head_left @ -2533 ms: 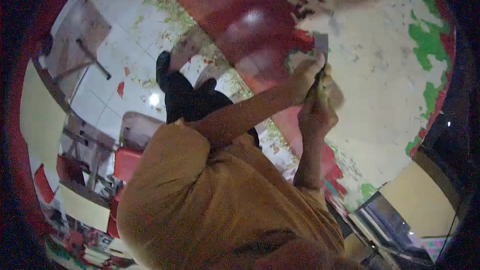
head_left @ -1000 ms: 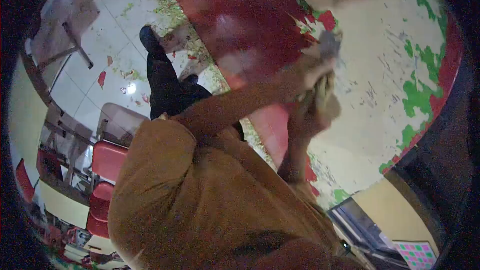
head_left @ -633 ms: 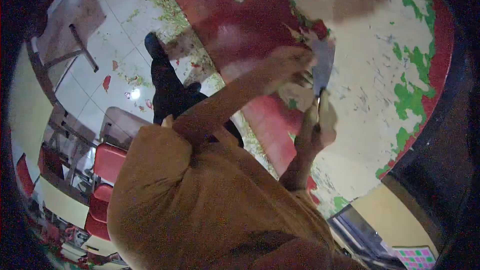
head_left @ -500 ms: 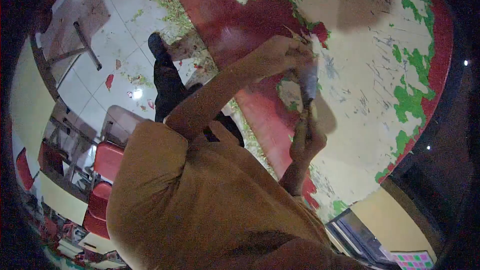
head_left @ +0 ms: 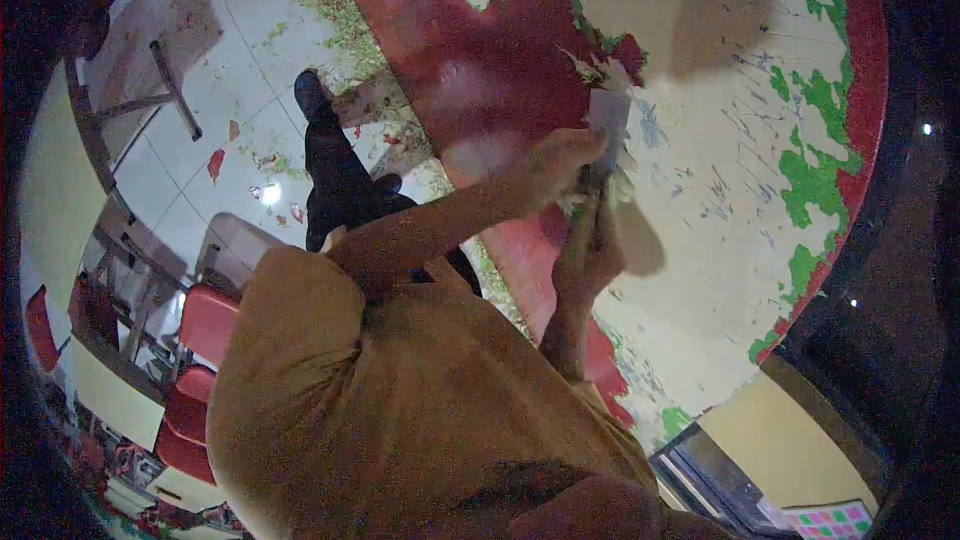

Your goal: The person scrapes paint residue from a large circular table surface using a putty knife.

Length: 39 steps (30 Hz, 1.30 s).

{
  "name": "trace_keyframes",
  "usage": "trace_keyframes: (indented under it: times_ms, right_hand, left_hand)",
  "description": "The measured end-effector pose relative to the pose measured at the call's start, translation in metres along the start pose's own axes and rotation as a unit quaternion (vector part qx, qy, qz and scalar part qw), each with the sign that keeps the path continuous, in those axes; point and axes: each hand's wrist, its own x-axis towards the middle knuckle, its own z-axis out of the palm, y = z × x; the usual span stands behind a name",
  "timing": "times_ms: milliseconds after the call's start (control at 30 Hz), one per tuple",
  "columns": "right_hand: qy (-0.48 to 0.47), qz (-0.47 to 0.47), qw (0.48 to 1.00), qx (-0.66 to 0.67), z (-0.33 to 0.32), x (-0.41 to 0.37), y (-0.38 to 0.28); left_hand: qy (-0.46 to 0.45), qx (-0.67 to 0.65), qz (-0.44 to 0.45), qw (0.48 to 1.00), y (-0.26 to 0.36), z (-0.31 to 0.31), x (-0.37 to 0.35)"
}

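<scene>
A scraper (head_left: pixel 607 112) with a flat grey blade is held in both hands against the wall's peeling paint. My right hand (head_left: pixel 592 252) is closed around its handle below the blade. My left hand (head_left: pixel 572 162) is beside the lower part of the blade, its fingers pressed against it. Some of those fingers are hidden or blurred. The blade's far edge lies near the border between dark red paint (head_left: pixel 500 60) and the bared pale wall surface (head_left: pixel 700 240). Ragged green patches (head_left: pixel 815 180) show along the far side of the pale area.
Paint flakes (head_left: pixel 330 0) litter the tiled floor (head_left: pixel 190 150) along the wall's base. A dark shoe (head_left: pixel 312 90) stands there. Red chairs (head_left: pixel 205 320) and pale tables (head_left: pixel 115 395) are at left. Beside the wall stands a dark framed object (head_left: pixel 710 470) at lower right.
The blade has swung upward in view. My left hand has slid down and left from the blade's upper part to its lower part. My right hand has shifted slightly left and up.
</scene>
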Motion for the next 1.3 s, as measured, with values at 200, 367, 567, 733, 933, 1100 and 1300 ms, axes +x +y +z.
trace_keyframes:
  times_ms: [200,367,567,733,933,1100,1300]
  right_hand:
    - [0.011,-0.032,0.986,-0.162,0.012,0.008,-0.019]
    - [0.123,-0.189,0.964,-0.137,0.013,0.027,-0.038]
    - [0.084,-0.187,0.956,-0.209,0.003,0.022,-0.016]
    - [0.051,-0.229,0.924,-0.303,-0.003,0.03,0.003]
    - [0.056,-0.126,0.967,-0.216,0.007,0.021,-0.017]
    - [0.047,-0.066,0.969,-0.232,-0.007,0.017,-0.015]
    - [0.018,-0.161,0.952,-0.261,-0.007,0.028,-0.009]
  left_hand:
    - [-0.066,-0.166,-0.051,0.983,-0.009,0.012,0.014]
    - [0.024,-0.095,-0.068,0.993,0.005,0.044,0.006]
    - [0.057,-0.06,-0.04,0.996,0.005,0.04,0.003]
    - [0.033,-0.164,-0.038,0.985,0.014,0.02,0.022]
    - [0.01,-0.049,-0.041,0.998,0.021,0.039,0.006]
    - [0.003,-0.092,-0.048,0.995,0.005,0.038,0.011]
    - [-0.024,-0.205,-0.046,0.977,0.006,0.03,0.023]
